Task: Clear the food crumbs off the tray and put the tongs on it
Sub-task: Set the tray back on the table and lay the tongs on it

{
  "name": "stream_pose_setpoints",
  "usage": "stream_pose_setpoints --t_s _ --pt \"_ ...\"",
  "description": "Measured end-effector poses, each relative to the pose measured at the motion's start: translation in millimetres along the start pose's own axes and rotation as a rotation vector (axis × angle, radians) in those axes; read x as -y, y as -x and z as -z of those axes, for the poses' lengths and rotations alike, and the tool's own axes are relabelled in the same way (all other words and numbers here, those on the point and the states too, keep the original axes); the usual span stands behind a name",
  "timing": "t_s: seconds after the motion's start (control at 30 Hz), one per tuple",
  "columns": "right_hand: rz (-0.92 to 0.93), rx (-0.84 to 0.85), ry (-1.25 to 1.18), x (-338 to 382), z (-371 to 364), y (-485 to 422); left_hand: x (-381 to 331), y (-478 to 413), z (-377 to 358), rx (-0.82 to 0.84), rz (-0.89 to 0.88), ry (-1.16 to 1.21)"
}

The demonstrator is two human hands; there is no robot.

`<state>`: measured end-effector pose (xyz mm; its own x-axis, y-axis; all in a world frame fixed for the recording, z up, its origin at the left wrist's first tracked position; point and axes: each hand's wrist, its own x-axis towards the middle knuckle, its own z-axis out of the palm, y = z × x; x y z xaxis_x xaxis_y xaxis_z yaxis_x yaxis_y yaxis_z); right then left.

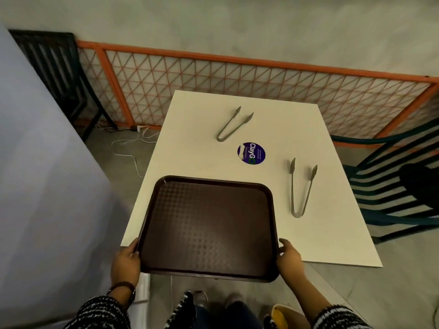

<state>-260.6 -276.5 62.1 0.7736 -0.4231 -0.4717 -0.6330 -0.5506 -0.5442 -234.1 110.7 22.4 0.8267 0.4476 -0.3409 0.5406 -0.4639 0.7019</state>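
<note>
Both forearms are cut off at the frame's bottom edge. The brown tray [209, 226] shows no crumbs, overhanging the desk [194, 129] at 6 o'clock; left hand [125, 260] and right hand [290, 258] grip its sides. Near tongs [301, 188] lie at 3 o'clock, far tongs [231, 125] at 12.

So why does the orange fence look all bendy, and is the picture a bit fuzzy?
In the head view, the wide lens curves the orange fence near the edges; it is likely straight. The whole picture is soft, with the sleeves at the bottom blurriest. The light is dim and even: a faint sheen on the tray, held by the left hand and right hand.
</note>
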Motion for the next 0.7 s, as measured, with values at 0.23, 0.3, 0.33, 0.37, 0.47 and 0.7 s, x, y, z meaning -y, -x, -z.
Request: stream_pose_setpoints --t_s 0.23,0.3,0.33,0.37,0.47,0.7 --pt "-0.08 0.079 -0.105 22 9 -58 -43 -37 -15 0.022 -0.024 -0.138" --pt "-0.122 0.114 -0.142 29 16 -78 -51 -55 -22 0.037 -0.01 -0.152" --pt "-0.133 0.122 -0.163 34 19 -90 -55 -65 -26 0.034 -0.001 -0.152" --pt "-0.148 0.136 -0.187 38 20 -102 -58 -74 -30 0.037 0.018 -0.147" --pt "-0.176 0.127 -0.264 52 22 -137 -71 -97 -43 0.035 0.031 -0.143" --pt "-0.176 0.151 -0.286 91 31 -181 -118 -132 -56 0.116 0.046 -0.155"
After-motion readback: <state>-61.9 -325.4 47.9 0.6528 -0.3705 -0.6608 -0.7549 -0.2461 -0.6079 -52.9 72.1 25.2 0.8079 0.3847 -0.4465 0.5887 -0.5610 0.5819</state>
